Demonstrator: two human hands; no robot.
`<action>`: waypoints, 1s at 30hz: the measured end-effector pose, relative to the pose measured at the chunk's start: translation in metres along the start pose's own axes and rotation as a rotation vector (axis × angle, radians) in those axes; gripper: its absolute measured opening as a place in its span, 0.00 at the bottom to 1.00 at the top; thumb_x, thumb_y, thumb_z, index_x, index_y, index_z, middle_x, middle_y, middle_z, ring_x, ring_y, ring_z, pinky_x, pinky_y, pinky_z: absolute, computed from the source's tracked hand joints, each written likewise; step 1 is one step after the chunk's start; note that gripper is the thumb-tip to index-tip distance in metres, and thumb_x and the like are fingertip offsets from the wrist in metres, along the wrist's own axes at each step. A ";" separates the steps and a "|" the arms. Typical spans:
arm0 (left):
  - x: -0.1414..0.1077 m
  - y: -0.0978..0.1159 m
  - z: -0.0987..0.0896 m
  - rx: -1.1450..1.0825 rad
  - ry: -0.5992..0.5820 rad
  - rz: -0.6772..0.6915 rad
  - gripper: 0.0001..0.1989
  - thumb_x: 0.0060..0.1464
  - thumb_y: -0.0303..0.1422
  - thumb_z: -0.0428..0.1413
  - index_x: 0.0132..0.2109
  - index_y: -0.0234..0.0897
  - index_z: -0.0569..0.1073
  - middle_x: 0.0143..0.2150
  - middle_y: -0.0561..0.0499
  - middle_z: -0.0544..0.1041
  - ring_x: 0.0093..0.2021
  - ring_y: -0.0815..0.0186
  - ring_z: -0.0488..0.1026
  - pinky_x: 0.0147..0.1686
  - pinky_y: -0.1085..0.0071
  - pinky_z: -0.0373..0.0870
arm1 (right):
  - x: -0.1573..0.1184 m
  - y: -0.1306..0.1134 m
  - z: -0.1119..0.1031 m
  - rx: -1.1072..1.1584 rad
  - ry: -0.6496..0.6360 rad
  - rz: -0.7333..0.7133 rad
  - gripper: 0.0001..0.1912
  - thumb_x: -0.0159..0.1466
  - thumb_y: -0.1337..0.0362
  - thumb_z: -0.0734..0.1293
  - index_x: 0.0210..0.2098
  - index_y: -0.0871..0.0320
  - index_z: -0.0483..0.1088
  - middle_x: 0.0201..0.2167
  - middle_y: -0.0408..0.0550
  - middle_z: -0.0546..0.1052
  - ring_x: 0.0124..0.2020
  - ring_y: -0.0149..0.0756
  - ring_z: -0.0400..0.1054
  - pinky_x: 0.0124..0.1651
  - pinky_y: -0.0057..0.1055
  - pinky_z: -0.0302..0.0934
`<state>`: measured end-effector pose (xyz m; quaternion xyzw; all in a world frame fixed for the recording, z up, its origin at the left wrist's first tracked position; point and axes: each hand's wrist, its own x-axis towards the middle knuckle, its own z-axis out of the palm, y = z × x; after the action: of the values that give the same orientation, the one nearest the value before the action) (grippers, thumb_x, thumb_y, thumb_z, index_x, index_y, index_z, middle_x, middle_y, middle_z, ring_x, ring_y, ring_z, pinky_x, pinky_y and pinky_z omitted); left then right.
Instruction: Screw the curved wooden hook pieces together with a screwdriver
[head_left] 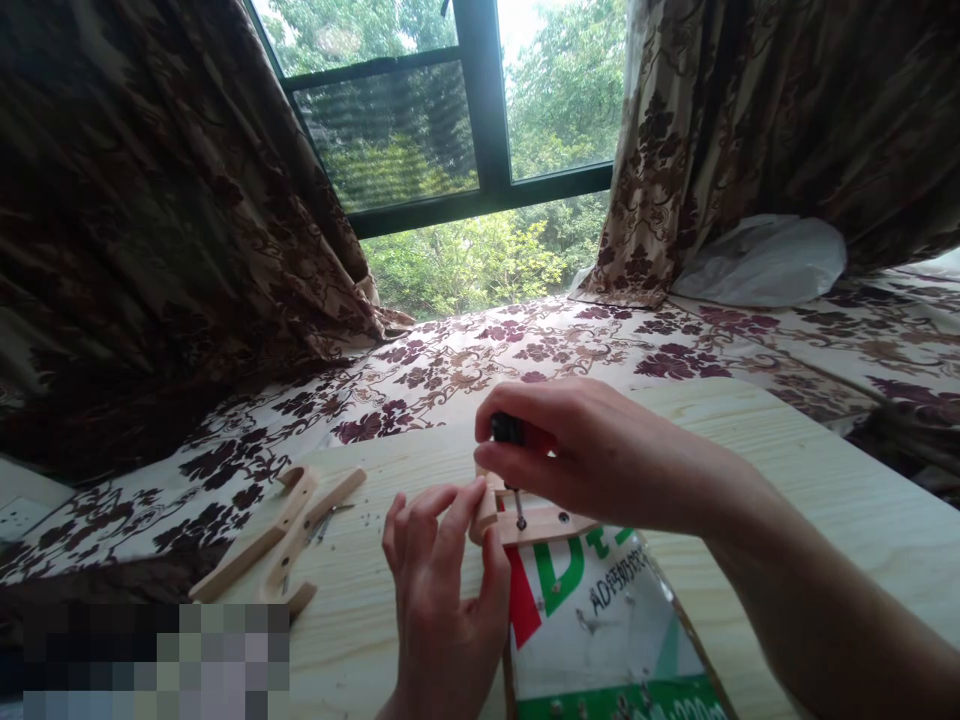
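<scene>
My right hand (600, 450) is closed around a screwdriver (508, 428) with a black and red handle. Its thin metal shaft points down, the tip at a hole or screw in a pale wooden piece (551, 525); which of the two I cannot tell. A second dark hole shows farther right along that wood. From the left, my left hand (450, 590) grips the rounded end of the wooden piece between thumb and fingers. Part of the wood is hidden under my right hand. Beneath it lies a printed carton sheet (577, 655) with small metal bits scattered on it.
Curved wooden parts (281, 560) lie on the left of the light wooden board (810, 500), with thin metal pieces (322, 525) beside them. Behind are a floral cloth (450, 365), a window (487, 190), curtains (645, 200) and a white plastic bag (765, 262). The lower left corner is pixelated.
</scene>
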<state>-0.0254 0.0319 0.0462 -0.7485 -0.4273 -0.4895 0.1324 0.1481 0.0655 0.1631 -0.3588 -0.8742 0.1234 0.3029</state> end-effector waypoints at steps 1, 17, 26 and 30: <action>0.000 0.000 0.000 -0.001 0.004 0.004 0.20 0.53 0.22 0.55 0.53 0.36 0.66 0.46 0.45 0.70 0.50 0.60 0.66 0.57 0.44 0.57 | -0.001 0.000 -0.001 0.031 -0.028 -0.020 0.09 0.65 0.60 0.62 0.31 0.58 0.67 0.24 0.38 0.67 0.24 0.25 0.54 0.27 0.27 0.46; -0.002 0.000 0.000 -0.002 0.011 -0.006 0.21 0.53 0.22 0.55 0.54 0.38 0.65 0.46 0.46 0.69 0.50 0.60 0.66 0.57 0.45 0.57 | -0.001 0.000 0.000 0.043 -0.045 -0.008 0.07 0.64 0.61 0.62 0.31 0.57 0.65 0.23 0.37 0.66 0.23 0.25 0.54 0.26 0.27 0.46; -0.001 -0.001 0.000 0.005 0.004 -0.009 0.22 0.53 0.23 0.55 0.54 0.40 0.65 0.47 0.47 0.70 0.50 0.60 0.66 0.58 0.47 0.57 | -0.002 0.002 -0.001 0.033 -0.037 -0.003 0.08 0.63 0.60 0.63 0.31 0.58 0.66 0.22 0.38 0.66 0.23 0.25 0.54 0.26 0.27 0.45; -0.002 0.000 -0.001 0.002 0.004 -0.010 0.21 0.53 0.23 0.55 0.54 0.39 0.65 0.47 0.46 0.70 0.50 0.60 0.66 0.58 0.47 0.57 | -0.002 0.003 -0.002 0.102 -0.073 -0.029 0.10 0.63 0.60 0.62 0.28 0.58 0.65 0.22 0.38 0.65 0.23 0.24 0.54 0.25 0.27 0.44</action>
<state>-0.0262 0.0307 0.0452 -0.7452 -0.4312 -0.4913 0.1316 0.1515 0.0663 0.1627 -0.3254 -0.8825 0.1764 0.2903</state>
